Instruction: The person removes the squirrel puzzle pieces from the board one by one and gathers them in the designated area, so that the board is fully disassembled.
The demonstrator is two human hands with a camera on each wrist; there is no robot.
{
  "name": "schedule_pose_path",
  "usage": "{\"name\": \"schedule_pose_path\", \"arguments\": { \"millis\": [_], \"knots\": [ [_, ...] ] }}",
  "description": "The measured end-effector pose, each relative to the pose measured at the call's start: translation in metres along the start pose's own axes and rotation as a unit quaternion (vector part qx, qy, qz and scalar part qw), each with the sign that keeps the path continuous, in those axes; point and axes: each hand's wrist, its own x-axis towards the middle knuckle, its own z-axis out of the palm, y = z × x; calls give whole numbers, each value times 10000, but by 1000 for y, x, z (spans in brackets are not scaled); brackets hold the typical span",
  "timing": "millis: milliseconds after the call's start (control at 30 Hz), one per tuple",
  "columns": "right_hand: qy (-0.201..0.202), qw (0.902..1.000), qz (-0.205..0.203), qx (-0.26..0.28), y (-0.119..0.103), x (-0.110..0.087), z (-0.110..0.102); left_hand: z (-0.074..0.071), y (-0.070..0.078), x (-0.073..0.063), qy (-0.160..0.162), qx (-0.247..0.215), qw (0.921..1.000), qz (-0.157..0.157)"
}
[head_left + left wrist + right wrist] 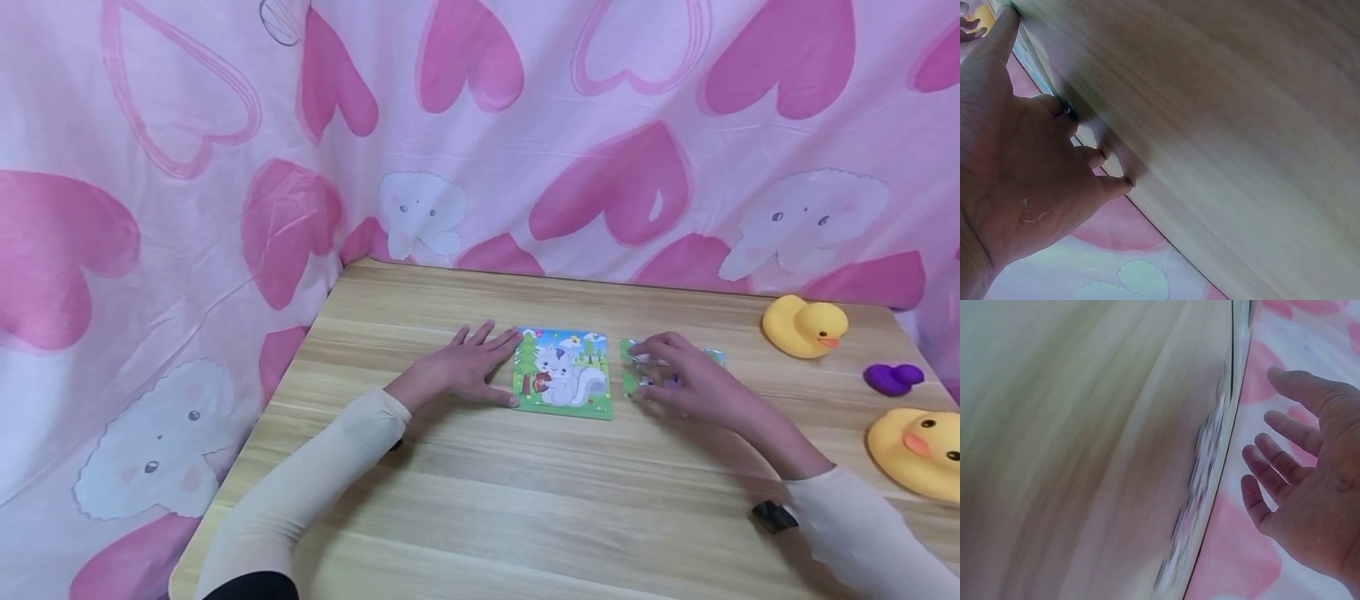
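A square picture board with a white squirrel on it lies flat on the wooden table. Spread along its left side is my left hand; the thumb and forefinger touch the board's left edge. In the left wrist view, the other fingertips of the left hand rest on the tabletop. To the right of the board, my right hand hovers over several loose puzzle pieces, partly hiding them. The right wrist view shows the right hand with loosely bent, parted fingers and nothing held, apart from the blurred pieces.
On the table's right side sit a yellow rubber duck, a small purple duck and a larger yellow duck at the frame edge. A pink heart-patterned curtain hangs behind and left of the wooden table.
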Motion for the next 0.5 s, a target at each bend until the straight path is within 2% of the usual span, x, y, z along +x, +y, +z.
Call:
{"name": "schedule_pose_path", "arguments": {
  "millis": [167,267,500],
  "knots": [
    [-169,9994,-63,303,-17,16,15,2,0,1,19,60,10000,-13],
    [-276,9969,-119,724,-25,23,22,2,0,1,19,41,10000,-7],
    [-804,9808,-115,1772,-45,39,41,2,-2,1,15,22,10000,16]
  ]
}}
